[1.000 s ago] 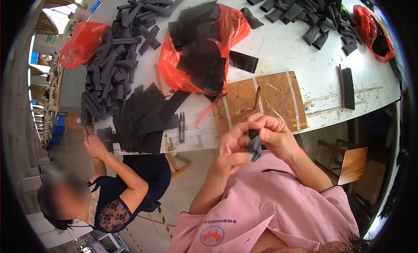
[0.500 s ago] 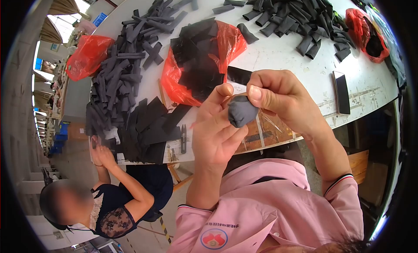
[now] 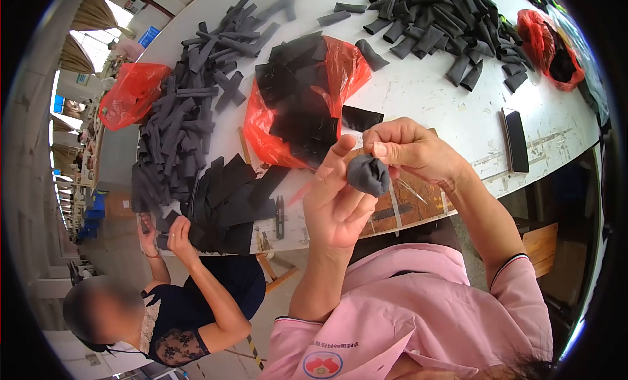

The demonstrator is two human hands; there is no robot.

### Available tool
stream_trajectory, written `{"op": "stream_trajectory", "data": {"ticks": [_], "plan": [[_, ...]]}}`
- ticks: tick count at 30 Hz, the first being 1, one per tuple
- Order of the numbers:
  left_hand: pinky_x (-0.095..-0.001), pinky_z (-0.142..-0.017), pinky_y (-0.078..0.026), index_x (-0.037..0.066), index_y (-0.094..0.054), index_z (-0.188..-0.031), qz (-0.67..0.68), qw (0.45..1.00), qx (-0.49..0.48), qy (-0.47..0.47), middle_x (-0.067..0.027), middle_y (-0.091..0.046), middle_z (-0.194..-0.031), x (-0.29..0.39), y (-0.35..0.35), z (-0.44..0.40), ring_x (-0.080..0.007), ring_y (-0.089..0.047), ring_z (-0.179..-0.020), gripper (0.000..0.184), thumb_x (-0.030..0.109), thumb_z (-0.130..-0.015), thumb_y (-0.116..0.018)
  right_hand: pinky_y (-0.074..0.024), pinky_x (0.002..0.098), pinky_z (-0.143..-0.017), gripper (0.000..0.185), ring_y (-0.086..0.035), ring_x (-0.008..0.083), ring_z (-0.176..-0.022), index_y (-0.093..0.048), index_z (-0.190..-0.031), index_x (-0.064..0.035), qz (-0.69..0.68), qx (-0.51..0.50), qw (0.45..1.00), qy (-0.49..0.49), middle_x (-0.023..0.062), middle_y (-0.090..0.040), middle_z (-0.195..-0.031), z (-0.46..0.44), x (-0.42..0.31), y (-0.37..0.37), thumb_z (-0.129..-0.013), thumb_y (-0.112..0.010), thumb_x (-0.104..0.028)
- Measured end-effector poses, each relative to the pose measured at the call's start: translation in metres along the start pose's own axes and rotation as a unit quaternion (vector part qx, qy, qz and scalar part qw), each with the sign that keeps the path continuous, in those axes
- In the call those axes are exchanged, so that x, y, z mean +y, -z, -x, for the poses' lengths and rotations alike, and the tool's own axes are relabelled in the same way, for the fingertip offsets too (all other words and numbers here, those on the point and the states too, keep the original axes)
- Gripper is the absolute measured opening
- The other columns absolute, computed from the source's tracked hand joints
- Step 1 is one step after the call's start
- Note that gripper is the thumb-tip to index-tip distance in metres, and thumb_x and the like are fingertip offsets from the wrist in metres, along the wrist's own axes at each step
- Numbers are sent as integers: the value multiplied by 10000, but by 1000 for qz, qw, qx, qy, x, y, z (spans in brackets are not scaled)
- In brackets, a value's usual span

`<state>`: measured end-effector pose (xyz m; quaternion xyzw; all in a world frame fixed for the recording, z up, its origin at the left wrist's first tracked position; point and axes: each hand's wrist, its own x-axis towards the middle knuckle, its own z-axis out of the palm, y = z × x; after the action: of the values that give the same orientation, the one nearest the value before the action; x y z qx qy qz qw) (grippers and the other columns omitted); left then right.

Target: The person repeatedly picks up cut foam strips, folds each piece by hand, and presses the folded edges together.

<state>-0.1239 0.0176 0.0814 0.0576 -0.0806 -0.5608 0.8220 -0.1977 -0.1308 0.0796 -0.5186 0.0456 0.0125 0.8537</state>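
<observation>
A dark grey fabric piece point(image 3: 368, 176), bunched into a rounded, folded shape, is held up above the table's front edge. My right hand point(image 3: 418, 150) pinches its upper edge between thumb and fingers. From the other side, my left hand point(image 3: 335, 207) has its fingers curled around and behind the piece, with one finger pointing up; part of those fingers is hidden by the fabric. Just beyond my hands stands a red plastic bag point(image 3: 353, 69) filled with black fabric pieces point(image 3: 304, 128). A flat black piece point(image 3: 363, 118) lies beside that bag.
Grey fabric tubes point(image 3: 173, 128) are heaped at left, more tubes point(image 3: 432, 30) at the far side. Flat dark pieces point(image 3: 226, 197) and thread snips point(image 3: 280, 216) lie near the left edge. A phone point(image 3: 515, 140) rests at right. A co-worker point(image 3: 196, 314) handles pieces at lower left.
The fabric piece has turned in my hands, so its folded opening now shows. Both hands have shifted slightly. The co-worker's hands have moved apart.
</observation>
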Motion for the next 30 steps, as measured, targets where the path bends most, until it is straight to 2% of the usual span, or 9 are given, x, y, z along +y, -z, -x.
{"op": "stream_trajectory", "data": {"ticks": [3, 7, 10, 11, 13, 15, 20, 26, 30], "plan": [[-184, -373, -250, 11, -513, -1084, -134, 984, 103, -45, -126, -616, -884, -18, 15, 9, -33, -332, -375, 246, 13, -838, -515, -343, 199, -500, 281, -425, 62, -544, -571, -728, -52, 94, -3, 996, -11, -32, -489, -615, 0, 16, 21, -846, -602, -305], [-176, -438, -285, 23, -518, -1089, -133, 986, 97, -22, -94, -605, -944, -21, 56, 23, -30, -394, -463, 271, 68, -829, -580, -358, 208, -536, 296, -434, 58, -583, -560, -727, -59, 40, 40, 998, -6, -28, -501, -641, 11, 56, 23, -860, -582, -323], [-184, -570, -416, -2, -424, -1191, -479, 850, 165, -143, -84, -564, -922, -19, 38, 9, -80, -505, -637, 415, 103, -834, -609, -368, 212, -554, 312, -446, 58, -610, -572, -779, -47, 114, 51, 992, -15, -31, -506, -653, 12, 46, 22, -872, -560, -344], [-244, -781, -431, -25, -463, -1170, -556, 788, 156, -214, -110, -535, -1048, -21, 27, 6, -129, -525, -853, 379, 116, -846, -599, -376, 222, -559, 323, -458, 70, -615, -571, -806, -39, 141, 84, 986, 1, -22, -513, -661, 14, 41, 19, -871, -555, -355], [-275, -818, -423, -34, -515, -1101, -615, 758, 48, -213, -118, -548, -1044, -10, 14, 4, -153, -529, -884, 293, 102, -851, -588, -394, 243, -569, 355, -482, 95, -625, -569, -860, -23, 194, 149, 969, 29, -4, -526, -677, 21, 29, 8, -869, -545, -377], [-286, -810, -433, -49, -567, -1022, -646, 722, -40, -245, -115, -586, -1014, -5, 12, 0, -155, -539, -883, 178, 12, -859, -531, -416, 276, -577, 408, -517, 145, -639, -560, -902, -9, 321, 127, 917, 197, 31, -544, -710, 24, 23, 3, -844, -553, -413], [-353, -854, -403, -16, -574, -947, -415, 853, 55, -313, -112, -601, -979, -16, 16, 6, -180, -546, -895, 120, 62, -878, -514, -440, 346, -558, 457, -574, 252, -697, -557, -875, -25, 721, 70, 655, 216, 84, -546, -710, 32, -13, -24, -748, -622, -459], [-348, -856, -418, -53, -548, -995, -363, 903, 50, -226, -156, -573, -1024, -28, 21, 5, -210, -547, -919, 211, 53, -820, -597, -431, 344, -513, 367, -565, 252, -626, -553, -773, -56, 673, 89, 711, 182, 72, -534, -645, 30, 36, 8, -766, -597, -420], [-327, -752, -459, -30, -596, -911, -503, 844, -40, -180, -144, -581, -1003, -12, 3, -13, -214, -561, -871, 179, 67, -773, -656, -440, 356, -526, 335, -565, 278, -633, -551, -779, -65, 642, 121, 712, 257, 84, -554, -667, 30, 20, -5, -797, -573, -400]]}}
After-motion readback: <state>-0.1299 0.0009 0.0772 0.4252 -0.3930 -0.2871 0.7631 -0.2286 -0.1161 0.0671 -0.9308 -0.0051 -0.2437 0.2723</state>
